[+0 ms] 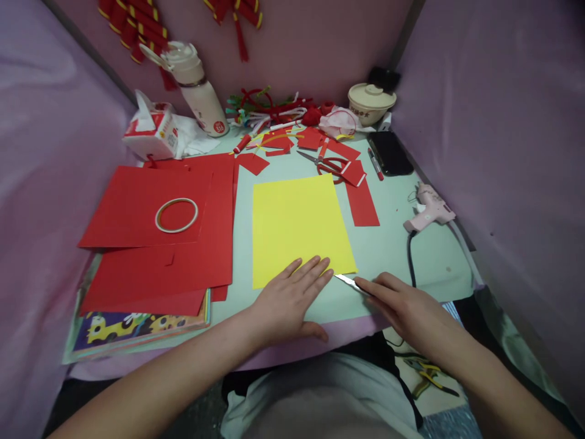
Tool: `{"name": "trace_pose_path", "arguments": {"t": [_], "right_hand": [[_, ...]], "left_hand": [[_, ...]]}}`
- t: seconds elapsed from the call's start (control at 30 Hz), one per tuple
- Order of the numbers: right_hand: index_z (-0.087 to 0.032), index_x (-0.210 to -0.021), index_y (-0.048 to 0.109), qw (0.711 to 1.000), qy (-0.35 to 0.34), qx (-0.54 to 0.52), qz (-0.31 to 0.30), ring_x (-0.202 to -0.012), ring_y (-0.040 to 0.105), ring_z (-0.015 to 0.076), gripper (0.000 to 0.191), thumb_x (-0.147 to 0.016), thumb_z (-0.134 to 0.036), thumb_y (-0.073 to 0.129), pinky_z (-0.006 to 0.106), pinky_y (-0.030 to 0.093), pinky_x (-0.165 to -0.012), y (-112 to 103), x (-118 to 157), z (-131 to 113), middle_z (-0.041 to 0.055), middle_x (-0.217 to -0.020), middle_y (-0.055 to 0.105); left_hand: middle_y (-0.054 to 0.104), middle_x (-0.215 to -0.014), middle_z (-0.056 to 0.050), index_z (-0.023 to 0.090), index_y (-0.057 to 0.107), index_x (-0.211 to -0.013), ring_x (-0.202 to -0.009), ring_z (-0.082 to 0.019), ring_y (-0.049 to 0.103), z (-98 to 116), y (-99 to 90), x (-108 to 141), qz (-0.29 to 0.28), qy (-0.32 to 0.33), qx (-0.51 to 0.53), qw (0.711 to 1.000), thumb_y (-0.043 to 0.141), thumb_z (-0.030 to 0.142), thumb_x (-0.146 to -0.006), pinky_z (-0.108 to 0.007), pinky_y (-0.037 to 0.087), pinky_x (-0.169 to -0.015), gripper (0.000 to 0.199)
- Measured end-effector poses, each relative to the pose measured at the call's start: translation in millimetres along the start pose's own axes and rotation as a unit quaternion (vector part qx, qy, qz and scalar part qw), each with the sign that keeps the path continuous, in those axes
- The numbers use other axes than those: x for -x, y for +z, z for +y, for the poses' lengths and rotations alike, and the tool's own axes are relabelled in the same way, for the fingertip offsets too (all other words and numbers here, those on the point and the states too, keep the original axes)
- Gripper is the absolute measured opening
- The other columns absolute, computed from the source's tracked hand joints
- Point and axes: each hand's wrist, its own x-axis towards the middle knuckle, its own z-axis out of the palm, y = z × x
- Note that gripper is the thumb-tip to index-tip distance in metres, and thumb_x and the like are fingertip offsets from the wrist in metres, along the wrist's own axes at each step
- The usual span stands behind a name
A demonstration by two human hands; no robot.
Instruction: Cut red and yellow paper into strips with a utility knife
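Note:
A yellow paper sheet (299,225) lies flat on the pale green table (397,244). My left hand (292,299) rests palm down on the sheet's near edge, fingers spread and pointing toward its near right corner. My right hand (402,308) holds a thin metal blade (350,281), the index finger stretched along it. The blade tip touches the table just at the sheet's near right corner, close to my left fingertips.
Red paper sheets (173,244) with a tape ring (177,215) lie at left over a colourful book (137,326). Red scissors (326,161), a pink glue gun (429,210), phone (390,153), bottle (198,88), tissue pack (153,131), lidded bowl (371,102) and paper scraps crowd the back.

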Motion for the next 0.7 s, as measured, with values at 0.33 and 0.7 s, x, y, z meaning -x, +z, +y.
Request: {"name": "trace_pose_path", "arguments": {"t": [0.33,0.7], "right_hand": [[-0.026,-0.142,0.048,1.0,-0.008,0.006,-0.003,-0.073,0.063,0.015,0.04,-0.103,-0.027,0.038,0.026,0.047,-0.061,-0.2,-6.2,-6.3,0.0051,-0.101,0.06],[-0.027,-0.144,0.046,0.999,-0.017,0.019,-0.028,-0.067,0.06,0.0123,0.067,-0.084,0.002,0.039,0.024,0.039,-0.056,-2.6,-7.0,-11.6,0.0046,-0.1,0.06]], "left_hand": [[0.009,-0.167,-0.012,0.017,0.012,-0.159,-0.154,-0.026,0.005,-16.4,2.6,17.1,0.005,0.009,-0.023,1.0,0.05,0.08,-0.082,-0.045,0.004,-0.124,0.107],[0.009,-0.166,-0.011,0.016,0.015,-0.159,-0.154,-0.026,0.005,-16.5,5.1,16.1,0.01,0.009,-0.018,1.0,0.049,0.08,-0.082,-0.044,0.002,-0.124,0.106]]}}
